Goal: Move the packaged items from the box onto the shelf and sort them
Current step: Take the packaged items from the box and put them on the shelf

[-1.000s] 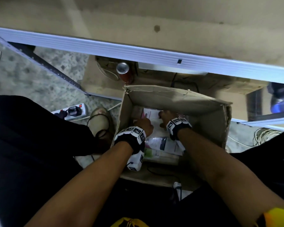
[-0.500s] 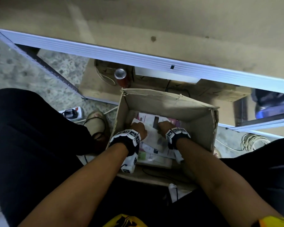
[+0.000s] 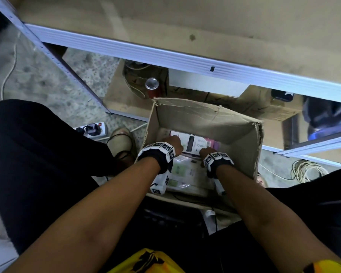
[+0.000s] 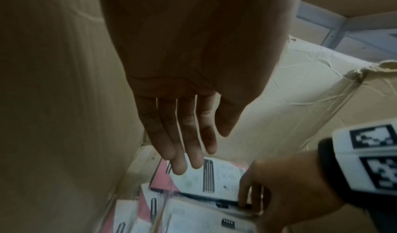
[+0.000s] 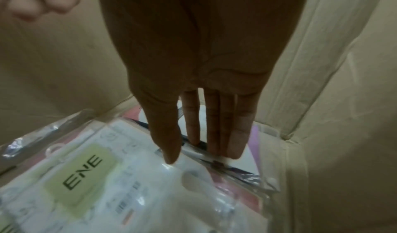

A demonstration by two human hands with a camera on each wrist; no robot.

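Both hands reach into the cardboard box (image 3: 205, 117) — left hand (image 4: 184, 100) relaxed, fingers straight above the white-and-pink packet (image 4: 214, 175), right hand (image 5: 193, 83) pinching its near edge — apparently to lift it.

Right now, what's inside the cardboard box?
The cardboard box holds flat plastic-wrapped packs: a white-and-pink pack on top, and a green-labelled pack nearer the person. Both hands reach in. Whatever lies beneath these packs is covered.
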